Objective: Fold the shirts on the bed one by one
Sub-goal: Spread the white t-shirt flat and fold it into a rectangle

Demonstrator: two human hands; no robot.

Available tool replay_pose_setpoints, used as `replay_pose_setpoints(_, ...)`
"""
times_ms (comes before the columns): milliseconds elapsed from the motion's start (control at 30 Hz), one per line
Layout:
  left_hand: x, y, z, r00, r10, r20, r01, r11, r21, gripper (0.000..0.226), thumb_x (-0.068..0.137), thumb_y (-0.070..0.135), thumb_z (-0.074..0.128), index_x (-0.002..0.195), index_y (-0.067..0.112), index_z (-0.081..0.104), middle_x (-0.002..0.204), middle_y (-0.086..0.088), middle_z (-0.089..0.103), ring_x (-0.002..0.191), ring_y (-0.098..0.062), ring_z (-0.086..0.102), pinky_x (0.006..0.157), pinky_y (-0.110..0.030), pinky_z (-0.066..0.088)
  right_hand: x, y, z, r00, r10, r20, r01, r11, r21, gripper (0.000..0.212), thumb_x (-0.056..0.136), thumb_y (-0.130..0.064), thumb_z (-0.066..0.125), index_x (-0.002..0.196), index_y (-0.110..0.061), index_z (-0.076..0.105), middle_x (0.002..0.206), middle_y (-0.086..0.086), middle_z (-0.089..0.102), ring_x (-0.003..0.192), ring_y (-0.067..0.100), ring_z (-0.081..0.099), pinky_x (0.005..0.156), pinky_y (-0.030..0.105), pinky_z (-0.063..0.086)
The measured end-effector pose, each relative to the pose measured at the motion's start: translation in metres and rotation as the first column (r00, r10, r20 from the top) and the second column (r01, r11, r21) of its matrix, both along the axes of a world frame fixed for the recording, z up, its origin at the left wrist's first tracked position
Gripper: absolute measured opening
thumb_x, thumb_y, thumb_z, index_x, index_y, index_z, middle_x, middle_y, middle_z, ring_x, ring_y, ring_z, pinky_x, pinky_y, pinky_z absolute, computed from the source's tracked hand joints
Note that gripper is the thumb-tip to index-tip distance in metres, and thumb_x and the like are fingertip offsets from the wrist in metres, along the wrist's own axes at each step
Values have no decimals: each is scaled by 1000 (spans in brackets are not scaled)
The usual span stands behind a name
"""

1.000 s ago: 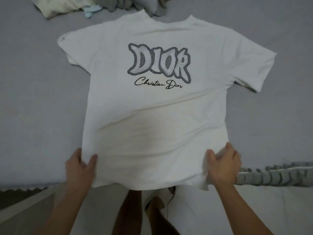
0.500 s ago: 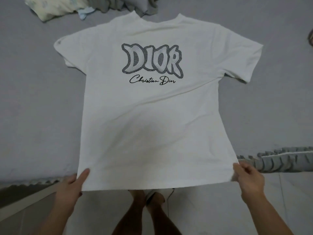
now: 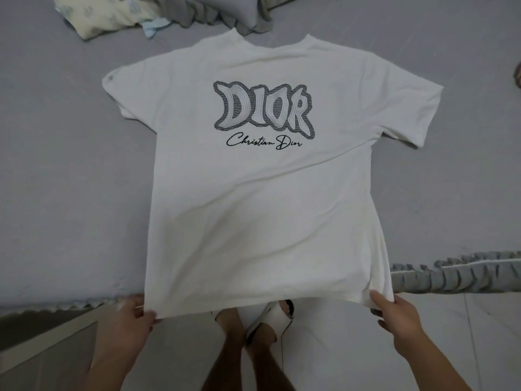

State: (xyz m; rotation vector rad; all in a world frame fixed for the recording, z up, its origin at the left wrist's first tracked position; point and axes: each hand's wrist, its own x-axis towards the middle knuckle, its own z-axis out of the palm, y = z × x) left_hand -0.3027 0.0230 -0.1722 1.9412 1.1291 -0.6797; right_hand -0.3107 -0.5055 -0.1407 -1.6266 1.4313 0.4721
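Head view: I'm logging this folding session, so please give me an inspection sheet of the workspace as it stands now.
Surface: grey bed sheet, smooth, with a frilled edge at the near side.
Job's things: one white T-shirt spread flat, print side up, collar away from the person, hem hanging past the bed edge.
Clutter: crumpled clothes pile beyond the collar; how many pieces cannot be told.
Hands: left hand and right hand each pinch a hem corner with their fingers.
Cables: nothing seen.
Surroundings: pale floor, the person's legs and a white slipper below the hem.
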Motion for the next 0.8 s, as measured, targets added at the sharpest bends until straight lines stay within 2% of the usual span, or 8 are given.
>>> replay_pose_setpoints(67, 3, -1, 4, 1000, 11, -3, -11, 1000, 12, 15, 73, 9, 61, 87, 15, 64, 75, -11, 72, 71, -31, 68, 73, -48, 56, -1, -3, 6, 998, -65, 26, 64, 997, 37, 28, 91, -16, 68, 116, -5, 62, 99, 11, 66, 99, 36, 63, 89, 49, 51)
replay_pose_setpoints(200, 12, -5, 10, 994, 103, 25, -102, 995, -9, 21, 70, 17, 57, 86, 23, 70, 67, -7, 70, 65, -29, 66, 68, -43, 55, 3, -3, 18, 969, -224, 108, 210, 969, 127, 20, 92, -12, 64, 112, -8, 60, 99, 12, 69, 88, 30, 67, 76, 39, 57)
replay_pose_setpoints(300, 11, -6, 11, 997, -9, -81, 11, 1000, 17, 16, 69, 23, 61, 73, 11, 68, 56, -7, 68, 60, -32, 67, 60, -41, 54, 3, -2, 19, 995, -50, -91, 54, 998, 42, 21, 92, -13, 65, 110, -5, 58, 95, 14, 66, 82, 31, 64, 87, 48, 49)
replay_pose_setpoints(367, 11, -6, 11, 993, -44, -108, 49, 998, 37, 21, 62, 26, 58, 68, 9, 70, 61, -11, 69, 65, -33, 68, 70, -47, 57, 7, -1, 21, 989, 37, -147, -44, 998, -48, 29, 89, -14, 65, 112, 2, 58, 94, 14, 60, 79, 31, 57, 78, 45, 48)
replay_pose_setpoints(500, 37, -9, 20, 999, -45, -23, 47, 993, 108, 10, 83, 17, 67, 93, 15, 67, 90, -16, 72, 83, -34, 67, 86, -52, 54, 42, 2, 36, 975, 210, -74, -222, 947, -234, 31, 85, -14, 64, 114, -3, 64, 100, 17, 64, 89, 34, 57, 78, 41, 46)
replay_pose_setpoints(633, 99, -22, 36, 993, -80, 81, 70, 990, 123, 21, 87, 20, 64, 108, 23, 63, 95, -5, 69, 87, -30, 66, 80, -44, 55, 98, 14, 43, 854, 499, -146, -514, 770, -377, 45, 85, -21, 67, 126, -4, 57, 127, 25, 56, 114, 44, 54, 95, 51, 43)
replay_pose_setpoints(700, 138, -27, 41, 986, -95, 135, 75, 987, 144, 30, 85, 22, 66, 115, 18, 65, 102, -8, 70, 93, -28, 64, 81, -39, 51, 128, 33, 44, 747, 648, -150, -646, 653, -395, 59, 88, -22, 66, 141, -7, 46, 146, 20, 43, 131, 41, 43, 105, 51, 37)
replay_pose_setpoints(800, 202, -33, 48, 974, -18, 225, 4, 998, 59, 39, 75, 27, 62, 111, 14, 70, 102, -12, 72, 95, -29, 67, 87, -47, 55, 175, 82, 43, 561, 825, -69, -770, 489, -409, 67, 87, -15, 65, 148, -6, 38, 154, 16, 34, 141, 36, 34, 112, 51, 34)
